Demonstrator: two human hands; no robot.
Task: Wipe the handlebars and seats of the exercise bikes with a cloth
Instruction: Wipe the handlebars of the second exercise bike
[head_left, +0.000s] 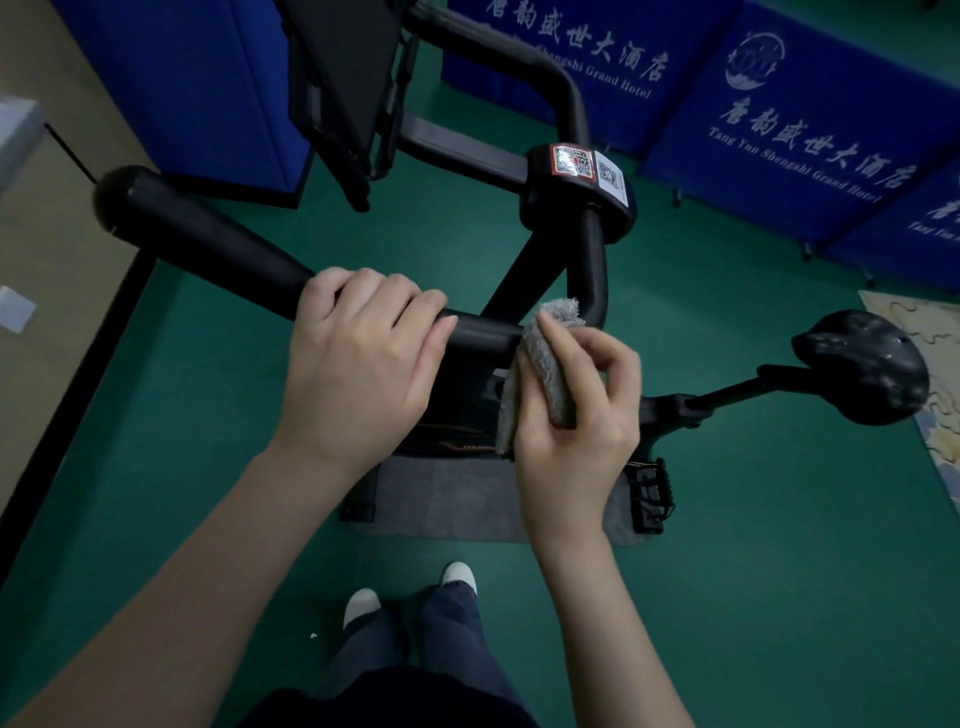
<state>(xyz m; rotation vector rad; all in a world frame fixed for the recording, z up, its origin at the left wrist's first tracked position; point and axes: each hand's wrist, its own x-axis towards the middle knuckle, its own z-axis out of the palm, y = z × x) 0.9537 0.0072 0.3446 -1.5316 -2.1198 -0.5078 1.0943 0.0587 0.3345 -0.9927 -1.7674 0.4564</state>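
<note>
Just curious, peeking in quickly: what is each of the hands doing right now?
Left hand: closed, gripping the handlebar.
Right hand: closed, holding the cloth against the handlebar.

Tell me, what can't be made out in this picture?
Head view:
- Handlebar stretch under the left hand: covered by the palm.
- Cloth: partly hidden by the right hand gripping it.
- Stickers on the bike's stem: codes too small to read.
- Black console: cut off by the top edge.

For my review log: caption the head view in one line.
Left hand grips the black handlebar; right hand holds a grey cloth against it.
</note>
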